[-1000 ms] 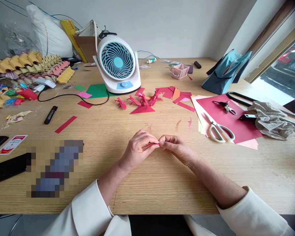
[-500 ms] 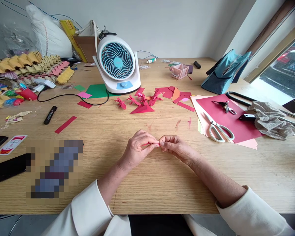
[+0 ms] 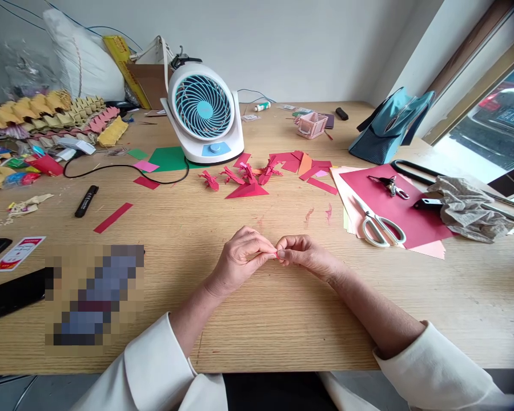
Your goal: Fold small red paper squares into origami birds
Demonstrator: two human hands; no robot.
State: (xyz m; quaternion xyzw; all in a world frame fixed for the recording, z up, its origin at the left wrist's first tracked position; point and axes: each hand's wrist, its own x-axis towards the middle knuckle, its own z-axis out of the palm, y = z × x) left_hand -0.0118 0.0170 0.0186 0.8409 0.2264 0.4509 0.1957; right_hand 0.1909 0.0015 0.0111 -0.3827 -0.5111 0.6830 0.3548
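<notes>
Both hands meet over the near middle of the wooden table. My left hand (image 3: 245, 255) is closed in a pinch on a small piece of red paper (image 3: 276, 254), most of which the fingers hide. At the paper's right end, my right hand (image 3: 302, 255) pinches it too, thumb against the fingertips. Beyond the hands lie several folded red paper figures (image 3: 232, 174) and a larger pointed red fold (image 3: 248, 189). What shape the held piece has, I cannot make out.
A white fan (image 3: 205, 114) stands behind the folded figures. Scissors (image 3: 377, 222) lie on red sheets (image 3: 396, 200) at right, near a crumpled grey cloth (image 3: 475, 208). To the left are a black marker (image 3: 87, 201), a red paper strip (image 3: 113, 218) and a dark phone (image 3: 19, 294).
The hands stay pinched together, with only a slight shift of the right fingers at the paper. The whole view has moved a little; the things on the table lie as before.
</notes>
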